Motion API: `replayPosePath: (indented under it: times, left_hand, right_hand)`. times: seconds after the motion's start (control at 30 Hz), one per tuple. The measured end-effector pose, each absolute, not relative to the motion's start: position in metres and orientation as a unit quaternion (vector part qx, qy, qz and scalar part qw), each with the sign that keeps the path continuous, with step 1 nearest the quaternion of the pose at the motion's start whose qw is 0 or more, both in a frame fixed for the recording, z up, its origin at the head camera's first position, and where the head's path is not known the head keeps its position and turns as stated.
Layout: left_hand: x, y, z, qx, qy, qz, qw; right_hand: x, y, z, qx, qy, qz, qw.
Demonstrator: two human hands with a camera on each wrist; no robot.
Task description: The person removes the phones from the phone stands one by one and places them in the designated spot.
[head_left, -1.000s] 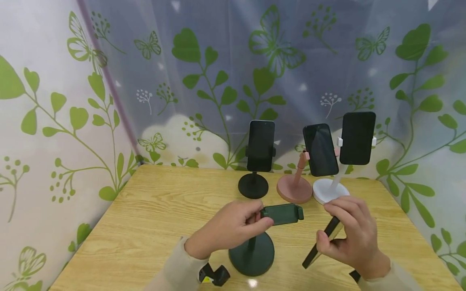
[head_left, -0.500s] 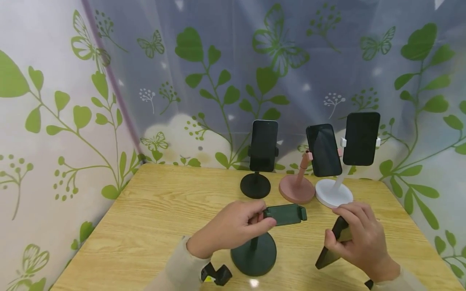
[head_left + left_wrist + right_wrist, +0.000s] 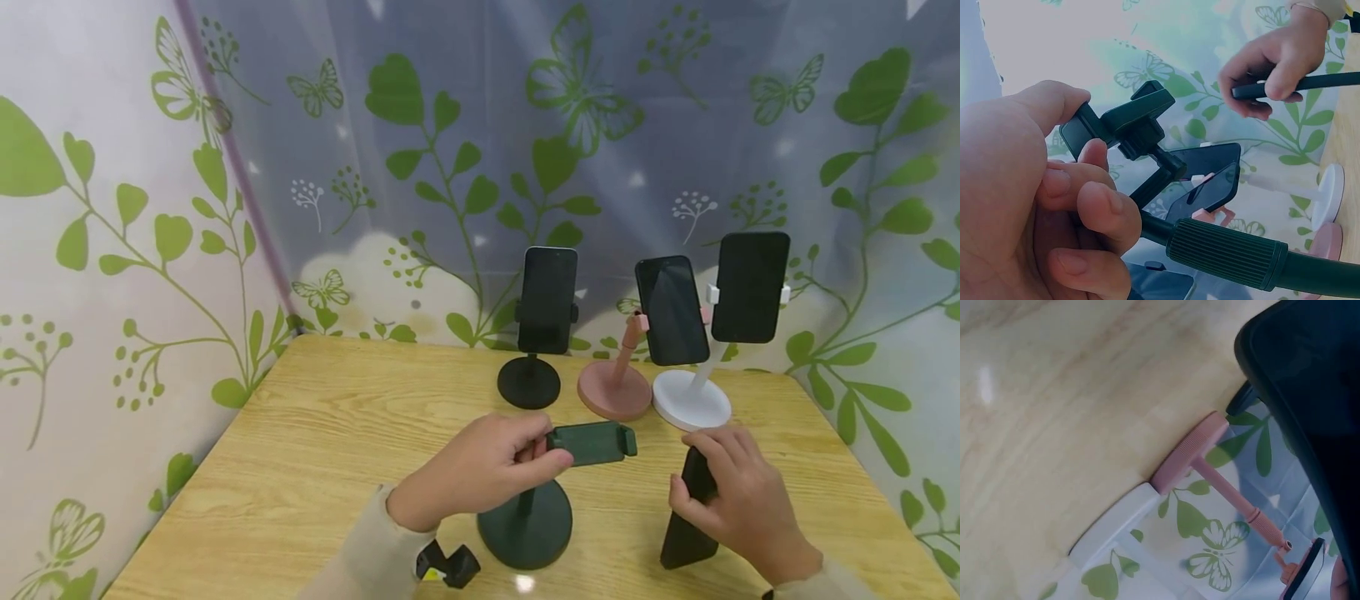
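Observation:
My left hand pinches the left end of the clamp on a dark green phone stand. In the left wrist view, thumb and fingers close on one clamp jaw, above the ribbed collar of the stem. No phone sits in that green clamp. To its right, my right hand grips a dark phone by its edges, held tilted over the table. This phone fills the right side of the right wrist view, where only a bit of a finger shows.
Behind stand a black stand, a pink stand and a white stand, each with a phone clamped in it. The wooden table ends at a patterned curtain.
The right hand has moved a little to the right and turned the phone, so its dark broad face shows more. The left hand keeps its hold on the clamp.

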State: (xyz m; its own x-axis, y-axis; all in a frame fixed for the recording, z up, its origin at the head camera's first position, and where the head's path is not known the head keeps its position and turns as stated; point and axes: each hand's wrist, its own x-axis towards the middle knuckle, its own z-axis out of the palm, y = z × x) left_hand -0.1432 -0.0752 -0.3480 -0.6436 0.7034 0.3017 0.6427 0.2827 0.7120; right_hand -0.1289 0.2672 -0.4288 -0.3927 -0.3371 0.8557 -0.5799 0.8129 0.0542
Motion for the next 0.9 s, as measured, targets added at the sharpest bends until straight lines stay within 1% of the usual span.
replayPosePath:
  times: [0.3, 0.6, 0.9]
  left_hand:
    - [-0.143, -0.075, -0.348, 0.419, 0.799, 0.428, 0.04]
    - [-0.143, -0.076, -0.347, 0.417, 0.799, 0.431, 0.05]
    - [-0.143, -0.076, -0.346, 0.413, 0.802, 0.429, 0.053]
  right_hand:
    - [-0.13, 0.267, -0.439, 0.274, -0.837, 0.12, 0.458]
    - [-0.13, 0.271, -0.449, 0.253, -0.875, 0.11, 0.398]
    - [-0.135, 0.269, -0.45, 0.251, -0.878, 0.12, 0.389]
